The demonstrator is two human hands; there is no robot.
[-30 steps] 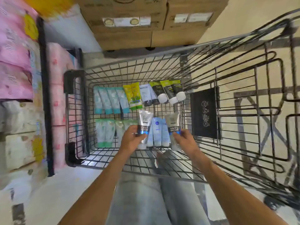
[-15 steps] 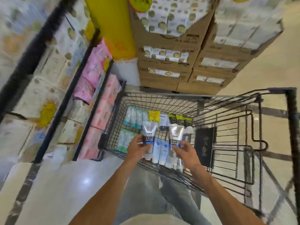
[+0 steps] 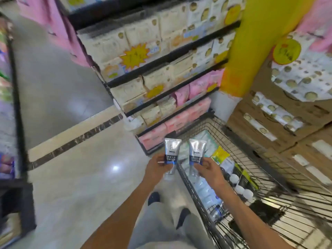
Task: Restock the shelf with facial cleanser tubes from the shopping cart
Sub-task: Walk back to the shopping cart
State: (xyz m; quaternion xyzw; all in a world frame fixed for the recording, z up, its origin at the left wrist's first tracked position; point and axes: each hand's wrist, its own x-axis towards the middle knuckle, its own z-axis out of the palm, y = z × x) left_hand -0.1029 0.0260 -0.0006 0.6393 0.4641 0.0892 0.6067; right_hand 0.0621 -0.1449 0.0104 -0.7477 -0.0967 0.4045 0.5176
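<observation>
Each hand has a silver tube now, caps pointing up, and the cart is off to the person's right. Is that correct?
Not quite: the caps point down. In the head view the left hand and right hand each grip a silver tube by its lower part, flat crimped end up. The cart is indeed to the person's right.

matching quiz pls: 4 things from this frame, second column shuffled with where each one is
1. left tube
2. right tube
3. yellow pillar
4. white-capped tubes

A. lying in the cart
B. in the left hand, above the floor
C. standing behind the cart
D. in the right hand, above the cart

Pairs: 1-B, 2-D, 3-C, 4-A
</observation>
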